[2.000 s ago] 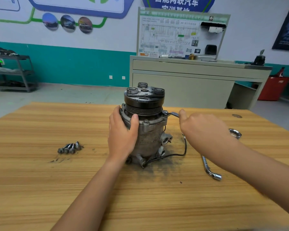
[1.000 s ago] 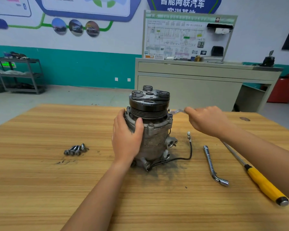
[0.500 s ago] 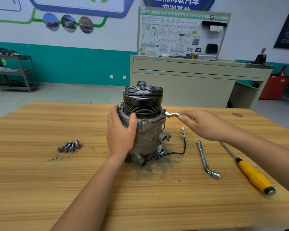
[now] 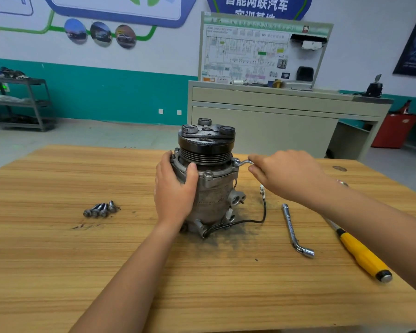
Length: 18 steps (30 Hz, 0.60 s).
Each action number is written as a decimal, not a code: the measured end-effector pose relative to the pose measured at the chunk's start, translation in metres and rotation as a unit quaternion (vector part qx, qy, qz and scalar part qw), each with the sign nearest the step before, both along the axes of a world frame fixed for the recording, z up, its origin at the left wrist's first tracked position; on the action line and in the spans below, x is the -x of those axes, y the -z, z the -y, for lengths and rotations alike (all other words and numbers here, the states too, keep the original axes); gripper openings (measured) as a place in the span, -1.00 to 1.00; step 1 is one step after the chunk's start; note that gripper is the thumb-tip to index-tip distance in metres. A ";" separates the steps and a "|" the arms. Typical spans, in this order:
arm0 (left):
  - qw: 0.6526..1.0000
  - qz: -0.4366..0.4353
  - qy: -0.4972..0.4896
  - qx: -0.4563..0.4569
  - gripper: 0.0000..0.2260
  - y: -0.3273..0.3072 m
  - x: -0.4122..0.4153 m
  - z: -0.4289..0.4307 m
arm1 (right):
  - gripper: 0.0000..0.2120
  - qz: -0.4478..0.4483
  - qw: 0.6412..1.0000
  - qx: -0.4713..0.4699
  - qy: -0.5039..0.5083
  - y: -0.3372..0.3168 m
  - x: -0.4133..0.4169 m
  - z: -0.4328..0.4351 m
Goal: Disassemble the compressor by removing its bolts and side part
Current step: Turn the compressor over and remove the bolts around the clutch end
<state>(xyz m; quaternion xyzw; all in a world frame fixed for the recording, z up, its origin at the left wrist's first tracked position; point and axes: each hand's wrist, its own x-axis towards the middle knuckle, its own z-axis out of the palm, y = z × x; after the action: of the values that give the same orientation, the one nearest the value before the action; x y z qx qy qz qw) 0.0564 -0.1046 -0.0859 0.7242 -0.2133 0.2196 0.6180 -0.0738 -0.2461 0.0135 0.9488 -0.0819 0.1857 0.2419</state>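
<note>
The grey metal compressor [image 4: 214, 188] stands upright on the wooden table [image 4: 58, 260], its black pulley on top. My left hand [image 4: 174, 191] grips its left side just under the flange, thumb across the front. My right hand [image 4: 283, 176] holds the handle of a small silver wrench [image 4: 243, 162], whose head sits on a bolt at the flange's right edge. Another flange bolt [image 4: 208, 173] shows at the front. Several removed bolts [image 4: 100, 209] lie together to the left.
An L-shaped socket wrench [image 4: 294, 230] lies right of the compressor. A yellow-handled screwdriver [image 4: 363, 257] lies partly under my right forearm. A black wire [image 4: 257, 217] with a connector trails from the compressor's base. A cabinet with a display board stands behind the table.
My right hand has swung the wrench handle back and forth at the flange's right bolt. My left hand has kept its grip on the compressor. The view shifted slightly.
</note>
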 end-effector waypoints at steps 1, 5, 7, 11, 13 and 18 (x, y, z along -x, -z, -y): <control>1.000 -0.001 0.001 0.001 -0.34 0.000 0.000 0.000 | -0.63 -0.014 1.000 0.023 0.007 -0.003 -0.001 -0.003; 1.000 -0.001 0.002 0.004 -0.38 -0.001 0.001 -0.001 | -0.69 -0.034 0.996 0.085 0.021 -0.002 -0.003 -0.012; 1.000 -0.003 0.003 0.004 -0.38 -0.002 0.000 -0.002 | -0.70 -0.018 0.997 0.068 0.015 0.002 -0.002 -0.012; 1.000 -0.006 0.001 0.007 -0.38 -0.002 0.002 0.000 | -0.71 -0.021 0.997 0.058 0.035 0.003 0.000 -0.011; 1.000 -0.007 -0.003 0.009 -0.38 -0.002 0.002 0.001 | -0.77 -0.034 0.992 0.109 0.060 0.004 -0.001 -0.016; 1.000 -0.007 -0.010 0.010 -0.38 -0.002 0.002 0.002 | -0.78 -0.073 0.986 0.132 0.064 -0.006 -0.002 -0.021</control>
<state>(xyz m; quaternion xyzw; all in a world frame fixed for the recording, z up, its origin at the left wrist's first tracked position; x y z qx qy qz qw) 0.0543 -0.1064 -0.0838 0.7214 -0.1996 0.2226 0.6246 -0.0719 -0.2251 0.0191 0.9124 -0.0997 0.1088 0.3819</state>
